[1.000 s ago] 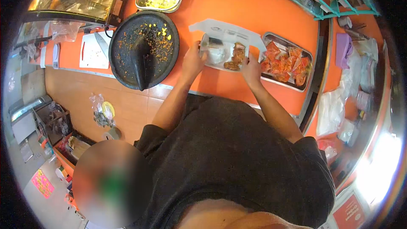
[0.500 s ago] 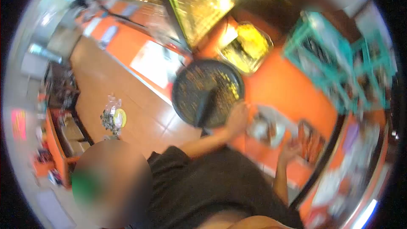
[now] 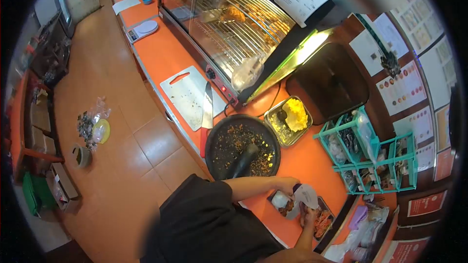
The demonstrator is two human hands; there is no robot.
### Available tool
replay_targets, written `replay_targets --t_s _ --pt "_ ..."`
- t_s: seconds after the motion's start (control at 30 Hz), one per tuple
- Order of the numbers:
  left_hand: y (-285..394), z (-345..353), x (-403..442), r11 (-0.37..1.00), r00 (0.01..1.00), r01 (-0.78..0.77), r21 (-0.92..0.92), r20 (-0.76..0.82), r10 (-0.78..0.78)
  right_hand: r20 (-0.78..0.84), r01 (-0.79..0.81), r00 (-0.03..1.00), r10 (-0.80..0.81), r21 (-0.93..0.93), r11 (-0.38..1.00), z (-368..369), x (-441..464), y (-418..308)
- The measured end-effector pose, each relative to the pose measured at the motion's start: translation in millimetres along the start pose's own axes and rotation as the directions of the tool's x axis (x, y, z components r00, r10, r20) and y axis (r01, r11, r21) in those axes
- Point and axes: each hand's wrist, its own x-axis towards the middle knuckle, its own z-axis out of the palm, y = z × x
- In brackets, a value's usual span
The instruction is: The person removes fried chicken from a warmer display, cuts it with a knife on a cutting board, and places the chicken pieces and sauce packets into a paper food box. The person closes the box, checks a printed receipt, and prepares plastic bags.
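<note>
A white takeaway box [image 3: 281, 198] with a white round item and brown food inside lies on the orange counter, its pale lid [image 3: 306, 196] raised. My left hand [image 3: 287, 184] is closed at the upper edge of the lid. My right hand [image 3: 308, 216] is closed at the lid's lower side; its fingertips are partly hidden. Beside that hand lies a metal tray of red packets [image 3: 322, 224]. Left of the box is a black stone mortar [image 3: 222, 143] with crumbs and yellow bits, a dark pestle [image 3: 246, 159] resting in it.
A metal tray [image 3: 288, 142] of yellow food adjoins the mortar. Nearby are a red-handled knife [image 3: 207, 109] and white board [image 3: 187, 95]. A glass food warmer [image 3: 229, 24] stands behind. Teal racks [image 3: 368, 156] occupy the right; a scale [image 3: 145, 28] sits farther left.
The view has swung left, showing more of the warmer and wall. My left hand has come from beside the box to its lid, and the lid now stands more over the box's right side.
</note>
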Motion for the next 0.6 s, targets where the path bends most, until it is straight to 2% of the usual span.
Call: replay_targets --t_s 0.03,0.07,0.1,0.13,0.17,0.2,0.27,0.33,0.37,0.4,0.43,0.47,0.53,0.57,0.6 --pt "11 -14 4 0.988 0.997 0.035 0.152 0.067 -0.046 -0.07 0.05 0.996 -0.06 -0.129 0.99 29 -17 -11" --pt "20 -20 4 0.952 0.986 0.062 0.298 0.127 -0.104 -0.075 0.056 0.995 -0.066 -0.133 0.99 23 -15 -11" --pt "16 -21 12 0.953 0.987 0.054 0.298 0.13 -0.097 -0.065 0.036 0.996 -0.06 -0.319 0.947 13 -7 -8" --pt "4 -19 26 0.922 0.985 0.017 0.387 0.152 -0.082 -0.059 0.014 0.997 -0.05 -0.493 0.87 5 -2 -6" --pt "-4 -17 34 0.881 0.982 -0.021 0.472 0.175 -0.07 -0.063 0.016 0.997 -0.054 -0.495 0.869 -9 8 1" --pt "-6 -14 34 0.882 0.982 -0.027 0.47 0.177 -0.064 -0.083 0.0 0.996 -0.043 -0.465 0.885 -24 20 8" --pt "-8 -9 37 0.881 0.998 -0.057 0.469 0.053 0.037 -0.102 -0.011 0.994 -0.038 -0.44 0.898 -28 26 1" --pt "-10 -7 38 0.882 0.998 -0.056 0.469 0.033 0.046 -0.199 -0.148 0.98 -0.022 -0.791 0.593 -11 20 -14" --pt "-12 -6 38 0.881 0.999 -0.051 0.47 0.013 0.051 -0.2 -0.149 0.979 -0.021 -0.791 0.593 -2 13 -16" --pt "-4 -6 33 0.881 0.999 -0.051 0.47 0.013 0.05 -0.182 -0.018 0.95 -0.255 -0.845 0.534 8 6 -16" --pt "12 -5 24 0.928 0.989 -0.09 0.36 -0.079 0.127 -0.14 0.098 0.869 -0.475 -0.892 0.441 14 0 -17" --pt "24 -7 19 0.957 0.964 -0.142 0.251 -0.183 0.191 -0.134 0.102 0.87 -0.475 -0.893 0.438 19 -4 -19" --pt "30 -8 28 0.932 0.961 -0.18 0.314 -0.148 0.235 -0.223 0.267 0.749 -0.624 -0.76 0.592 26 -8 -21" --pt "32 -7 29 0.904 0.957 -0.216 0.369 -0.103 0.271 -0.106 0.275 0.712 -0.694 -0.867 0.416 16 -4 -20" --pt "35 -8 28 0.907 0.959 -0.21 0.366 -0.106 0.264 -0.106 0.271 0.717 -0.689 -0.868 0.416 16 -7 -19"
